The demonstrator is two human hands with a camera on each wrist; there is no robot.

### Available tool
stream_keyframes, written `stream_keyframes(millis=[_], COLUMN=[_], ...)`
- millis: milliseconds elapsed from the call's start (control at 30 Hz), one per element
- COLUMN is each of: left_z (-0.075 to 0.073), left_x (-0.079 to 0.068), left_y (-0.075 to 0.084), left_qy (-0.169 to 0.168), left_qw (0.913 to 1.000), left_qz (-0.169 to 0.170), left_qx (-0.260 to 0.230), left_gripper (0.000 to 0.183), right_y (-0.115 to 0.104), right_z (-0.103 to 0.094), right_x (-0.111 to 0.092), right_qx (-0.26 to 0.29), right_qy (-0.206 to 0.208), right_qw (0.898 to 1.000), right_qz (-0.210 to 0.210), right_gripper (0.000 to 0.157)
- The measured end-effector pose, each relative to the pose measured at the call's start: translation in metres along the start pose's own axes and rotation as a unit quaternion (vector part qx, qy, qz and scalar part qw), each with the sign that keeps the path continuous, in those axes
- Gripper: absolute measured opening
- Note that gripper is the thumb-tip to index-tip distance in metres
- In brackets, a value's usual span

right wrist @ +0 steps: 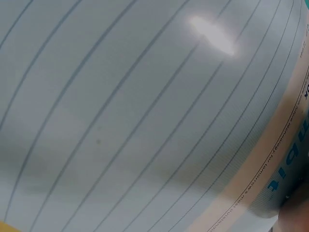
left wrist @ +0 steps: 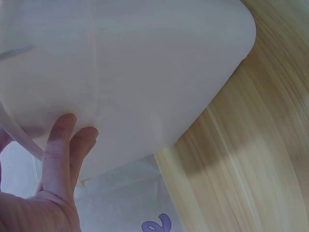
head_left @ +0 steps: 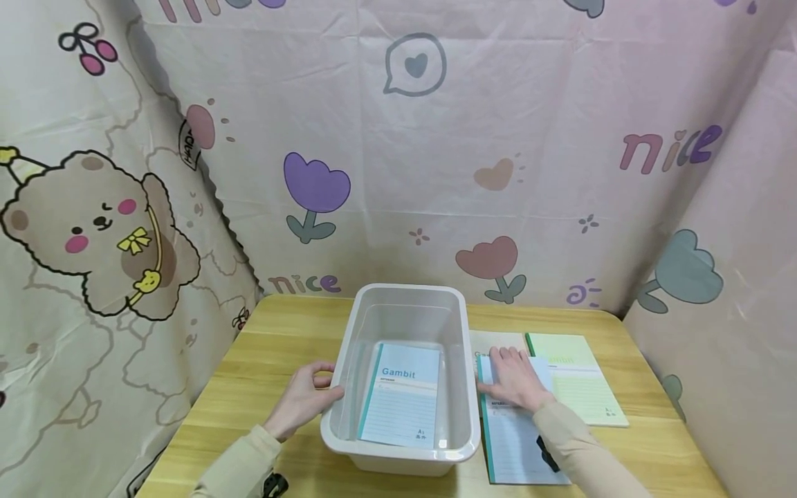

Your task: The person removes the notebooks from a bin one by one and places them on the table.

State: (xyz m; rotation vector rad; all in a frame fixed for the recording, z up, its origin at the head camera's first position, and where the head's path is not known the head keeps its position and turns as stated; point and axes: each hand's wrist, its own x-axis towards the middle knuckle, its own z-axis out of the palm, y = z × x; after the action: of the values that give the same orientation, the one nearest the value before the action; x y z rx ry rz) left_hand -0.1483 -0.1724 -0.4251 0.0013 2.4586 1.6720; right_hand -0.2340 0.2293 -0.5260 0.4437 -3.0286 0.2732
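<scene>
A white plastic bin (head_left: pixel 407 294) stands on the table with a blue "Gambit" notebook (head_left: pixel 398 408) lying inside it. My left hand (head_left: pixel 305 398) pinches the bin's left rim, thumb over the edge. In the left wrist view, fingers (left wrist: pixel 58 159) press against the bin's outer wall (left wrist: pixel 145 72). To the bin's right lies a second blue notebook (head_left: pixel 519 449), and my right hand (head_left: pixel 513 377) rests on its upper half, palm down. The right wrist view is filled by that notebook's lined cover (right wrist: pixel 130 106), with only a blurred bit of hand at the lower right.
A green notebook (head_left: pixel 582 387) lies right of the second blue one. A pale notebook (head_left: pixel 495 340) is partly hidden beneath the blue one, close to the bin's right side. The wooden table (head_left: pixel 280 325) meets a printed cloth (head_left: pixel 398 187) at the back.
</scene>
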Motion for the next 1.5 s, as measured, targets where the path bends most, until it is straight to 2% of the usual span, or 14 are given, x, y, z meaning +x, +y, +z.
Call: stream_keyframes(millis=[300,733,967,1267,1500], left_z=[-0.001,0.0,-0.001,0.0,0.001], left_x=[0.001,0.0,0.0,0.0,0.0], left_y=[0.0,0.001,0.001,0.001,0.0], left_qy=[-0.006,-0.007,-0.009,-0.006,-0.005], left_qw=[1.0,1.0,0.9999,1.0,1.0], left_qz=[0.003,0.002,0.004,0.0,-0.006], left_qx=[-0.002,-0.003,-0.005,-0.003,-0.002], left_gripper=[0.049,0.048,0.049,0.049,0.048], right_y=[0.001,0.0,-0.003,-0.002,-0.005], right_z=[0.015,0.02,0.018,0.008,-0.005], right_x=[-0.002,-0.004,-0.004,-0.003,0.001], right_qx=[0.001,0.019,0.023,0.024,0.046], right_qy=[-0.018,-0.038,-0.043,-0.021,-0.011], right_qw=[1.0,0.999,0.998,0.999,0.999], right_qz=[0.006,0.012,0.026,0.013,0.026], right_gripper=[0.067,0.078,0.07,0.061,0.055])
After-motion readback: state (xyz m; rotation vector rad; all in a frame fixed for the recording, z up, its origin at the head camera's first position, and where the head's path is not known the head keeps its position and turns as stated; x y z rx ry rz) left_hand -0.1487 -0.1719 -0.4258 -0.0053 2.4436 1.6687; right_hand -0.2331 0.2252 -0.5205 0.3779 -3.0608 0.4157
